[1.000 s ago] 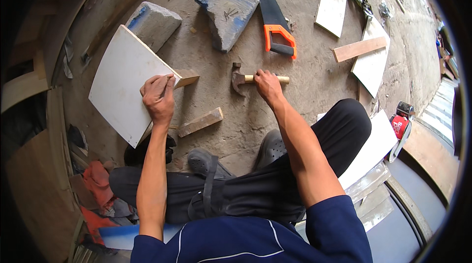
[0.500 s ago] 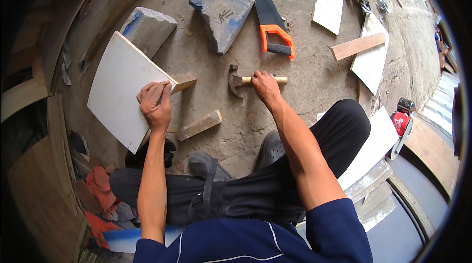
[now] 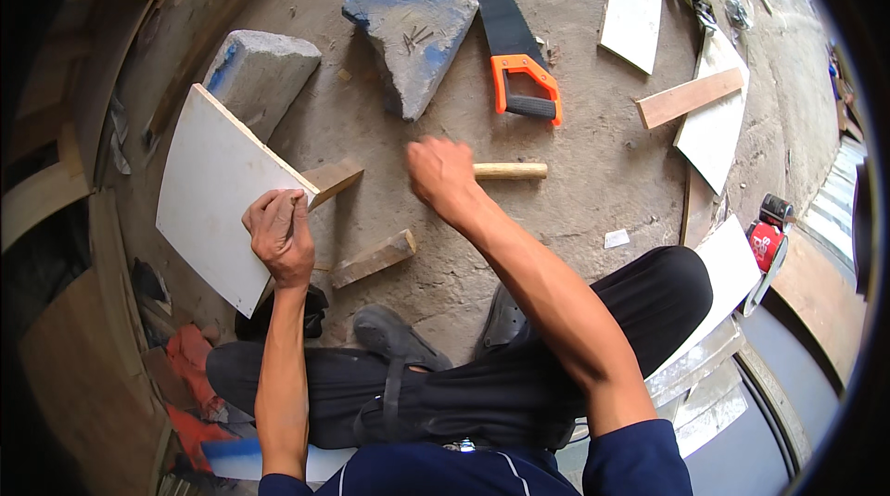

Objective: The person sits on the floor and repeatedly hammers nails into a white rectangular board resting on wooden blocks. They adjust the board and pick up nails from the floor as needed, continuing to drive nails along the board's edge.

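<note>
The white board (image 3: 222,209) is touched at its right corner by the left hand (image 3: 281,238), fingertips pinched together there, though it can't be made out whether anything tiny is caught between them. A wooden piece (image 3: 336,181) can be seen jutting out from under that same corner. The hammer (image 3: 512,171) is laid on the floor (image 3: 584,190), its head hidden by the right hand (image 3: 440,176), which is blurry with fingers curled, so can't tell if anything's gripped. Nails (image 3: 417,37) are scattered mid-top on the block (image 3: 413,79), inside its edges, beside the saw (image 3: 508,32)
</note>
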`<state>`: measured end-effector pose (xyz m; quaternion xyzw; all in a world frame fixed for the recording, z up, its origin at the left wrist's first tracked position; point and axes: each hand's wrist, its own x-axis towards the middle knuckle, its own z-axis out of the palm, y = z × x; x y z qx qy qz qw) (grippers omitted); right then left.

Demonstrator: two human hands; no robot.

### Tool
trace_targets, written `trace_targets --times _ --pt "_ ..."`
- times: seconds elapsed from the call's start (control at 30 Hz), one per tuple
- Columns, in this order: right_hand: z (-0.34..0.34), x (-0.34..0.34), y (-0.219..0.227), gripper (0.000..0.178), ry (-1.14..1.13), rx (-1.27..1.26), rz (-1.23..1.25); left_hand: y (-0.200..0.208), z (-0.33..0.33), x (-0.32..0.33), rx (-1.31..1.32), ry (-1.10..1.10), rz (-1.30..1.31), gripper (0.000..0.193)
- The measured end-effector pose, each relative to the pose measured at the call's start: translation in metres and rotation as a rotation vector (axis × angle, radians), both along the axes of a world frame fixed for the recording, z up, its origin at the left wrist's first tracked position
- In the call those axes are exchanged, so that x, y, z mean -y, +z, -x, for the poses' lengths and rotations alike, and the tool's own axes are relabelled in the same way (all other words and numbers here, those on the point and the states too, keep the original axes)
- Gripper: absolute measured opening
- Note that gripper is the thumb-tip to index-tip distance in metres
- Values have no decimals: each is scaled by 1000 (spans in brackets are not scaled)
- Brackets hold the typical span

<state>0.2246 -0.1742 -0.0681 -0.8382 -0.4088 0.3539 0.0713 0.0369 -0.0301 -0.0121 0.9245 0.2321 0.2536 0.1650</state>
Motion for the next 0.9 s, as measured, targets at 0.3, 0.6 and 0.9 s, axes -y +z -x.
trace_targets --times 0.3,0.6,0.9 --pt "-6 12 -15 14 -172 -55 -78 -1 1 2 -53 17 -30 8" --pt "36 -38 -9 32 -122 -580 -872 -2 2 1 -67 41 18 9" --pt "64 -31 15 40 -234 -464 -946 -2 3 0 -27 39 86 9"
